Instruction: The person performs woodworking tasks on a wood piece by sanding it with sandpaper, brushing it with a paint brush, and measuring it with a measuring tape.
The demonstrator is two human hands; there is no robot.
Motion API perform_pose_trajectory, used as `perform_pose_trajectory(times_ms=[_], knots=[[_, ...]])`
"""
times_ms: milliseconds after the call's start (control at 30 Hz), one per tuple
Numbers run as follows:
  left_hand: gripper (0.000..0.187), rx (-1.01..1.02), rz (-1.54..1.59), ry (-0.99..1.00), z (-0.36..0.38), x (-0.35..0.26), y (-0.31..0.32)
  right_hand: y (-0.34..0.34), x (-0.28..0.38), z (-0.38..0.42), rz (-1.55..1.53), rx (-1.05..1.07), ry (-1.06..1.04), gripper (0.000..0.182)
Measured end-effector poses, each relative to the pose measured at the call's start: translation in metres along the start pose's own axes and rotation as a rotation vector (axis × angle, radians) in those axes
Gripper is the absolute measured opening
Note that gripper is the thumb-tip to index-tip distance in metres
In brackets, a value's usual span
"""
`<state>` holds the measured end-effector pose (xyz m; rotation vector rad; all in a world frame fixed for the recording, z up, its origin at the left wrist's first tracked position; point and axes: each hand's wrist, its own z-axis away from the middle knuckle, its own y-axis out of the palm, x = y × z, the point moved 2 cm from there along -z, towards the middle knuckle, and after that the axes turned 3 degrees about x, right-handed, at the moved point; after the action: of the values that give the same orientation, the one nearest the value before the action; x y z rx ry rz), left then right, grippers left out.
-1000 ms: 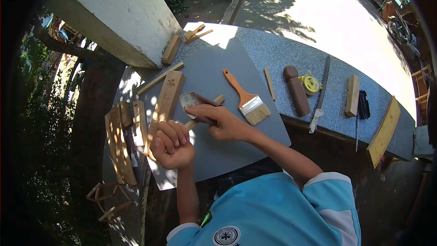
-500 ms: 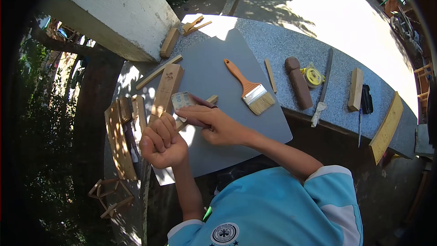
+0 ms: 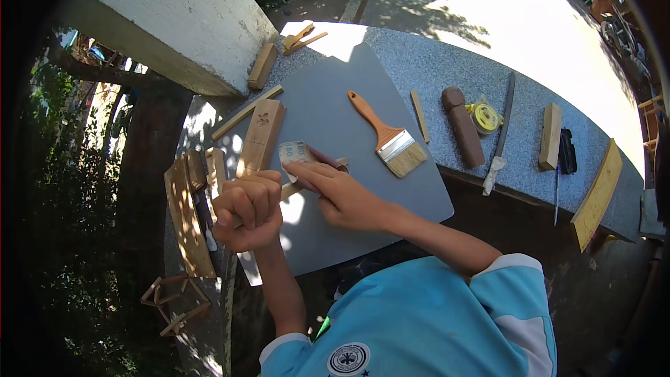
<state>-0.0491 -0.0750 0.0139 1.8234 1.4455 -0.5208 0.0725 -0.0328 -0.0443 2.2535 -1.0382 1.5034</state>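
My left hand (image 3: 248, 211) is closed round one end of a thin wooden stick (image 3: 289, 189), near the board's left side. The stick slants up to the right, its far end showing past the sandpaper. My right hand (image 3: 343, 195) presses a folded piece of sandpaper (image 3: 299, 153) over the stick, with "180" printed on its pale backing. Beyond my left hand a wooden block (image 3: 261, 138) with a small carved mark lies on the grey board (image 3: 328, 105). A paintbrush (image 3: 389, 141) with an orange handle rests to the right of the sandpaper.
On the speckled stone ledge (image 3: 412, 49) lie a brown wrapped tool (image 3: 463, 129), a yellow tape roll (image 3: 486, 118), a dark blade (image 3: 505, 122), a wood block (image 3: 550, 136) and a curved board (image 3: 598, 194). Wood pieces (image 3: 185, 216) lie left; a white pillar (image 3: 174, 21) stands behind them.
My right hand and the sandpaper have shifted slightly right along the stick. My left hand stays closed on it, turned a little. The whole view has shifted slightly.
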Motion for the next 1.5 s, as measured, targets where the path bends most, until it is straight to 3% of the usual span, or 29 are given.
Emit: perform_pose_trajectory(times_ms=[100, 133, 233, 267, 367, 400, 500, 533, 600, 633, 667, 767, 800, 900, 1000, 1067, 1100, 1133, 1167, 1267, 1400, 1500], knots=[[0.043, 0.098, 0.014, -0.008, 0.002, -0.001, 0.004, -0.011, -0.05, 0.009, 0.035, 0.111, 0.151, 0.063], [0.044, 0.128, 0.044, -0.035, 0.002, -0.003, 0.006, -0.019, -0.058, 0.012, 0.012, 0.185, 0.32, 0.063], [0.045, 0.191, 0.133, -0.099, 0.002, -0.001, 0.01, -0.019, -0.02, 0.012, -0.192, 0.173, 0.236, 0.059], [0.045, 0.189, 0.154, -0.11, 0.004, 0.0, 0.01, -0.016, -0.014, 0.014, -0.3, 0.083, 0.191, 0.054], [0.051, 0.235, 0.228, -0.089, 0.007, 0.001, 0.006, -0.016, -0.074, 0.028, -0.13, 0.073, 0.287, 0.055], [0.052, 0.276, 0.258, -0.051, 0.009, 0.003, 0.007, -0.018, -0.075, 0.026, -0.089, 0.217, 0.401, 0.054], [0.056, 0.509, 0.413, 0.008, 0.001, 0.011, 0.013, -0.01, -0.003, 0.016, -0.134, 0.093, 0.1, 0.057], [0.056, 0.602, 0.474, 0.024, -0.004, 0.014, 0.018, -0.006, -0.011, 0.02, -0.126, 0.071, 0.036, 0.055], [0.062, 0.726, 0.545, 0.016, -0.003, 0.016, 0.022, -0.011, -0.042, 0.032, -0.126, 0.005, 0.266, 0.055], [0.062, 0.719, 0.537, 0.027, -0.003, 0.018, 0.024, -0.018, -0.051, 0.034, -0.117, -0.028, 0.378, 0.055], [0.062, 0.713, 0.532, 0.036, -0.003, 0.021, 0.028, -0.021, -0.057, 0.039, -0.026, 0.107, 0.508, 0.05], [0.063, 0.684, 0.496, 0.065, -0.01, 0.027, 0.029, -0.007, 0.001, 0.026, 0.012, -0.078, 0.045, 0.045], [0.063, 0.672, 0.475, 0.071, -0.011, 0.026, 0.028, -0.009, -0.005, 0.025, 0.069, -0.071, -0.009, 0.043], [0.065, 0.577, 0.424, 0.019, -0.007, 0.024, 0.023, -0.014, -0.06, 0.037, 0.07, -0.164, 0.267, 0.033], [0.061, 0.279, 0.164, -0.04, 0.007, 0.03, 0.013, -0.017, -0.064, 0.038, 0.087, -0.071, 0.386, 0.024], [0.058, 0.054, -0.373, -0.141, 0.018, 0.033, 0.009, -0.015, -0.054, 0.036, 0.018, -0.019, 0.581, 0.023], [0.059, -0.073, -0.638, -0.194, 0.026, 0.033, 0.007, -0.009, -0.049, 0.035, -0.161, -0.065, 0.523, 0.023], [0.057, 0.109, -0.889, -0.398, 0.04, 0.028, -0.001, 0.002, -0.045, 0.036, -0.345, -0.114, 0.471, 0.024], [0.053, 0.107, -0.947, -0.45, 0.055, 0.029, -0.002, 0.009, -0.041, 0.036, -0.525, -0.159, 0.416, 0.025], [0.039, -0.029, -1.02, -0.614, 0.1, 0.034, 0.001, 0.016, -0.021, 0.039, -0.49, 0.054, 0.856, 0.028], [0.031, -0.26, -0.871, -0.688, 0.132, 0.003, 0.003, 0.031, -0.022, 0.044, -0.831, 0.094, 1.047, 0.033], [0.035, -0.179, -1.123, -0.603, 0.143, -0.013, 0.015, 0.043, -0.022, 0.042, -0.82, 0.091, 1.11, 0.036]])
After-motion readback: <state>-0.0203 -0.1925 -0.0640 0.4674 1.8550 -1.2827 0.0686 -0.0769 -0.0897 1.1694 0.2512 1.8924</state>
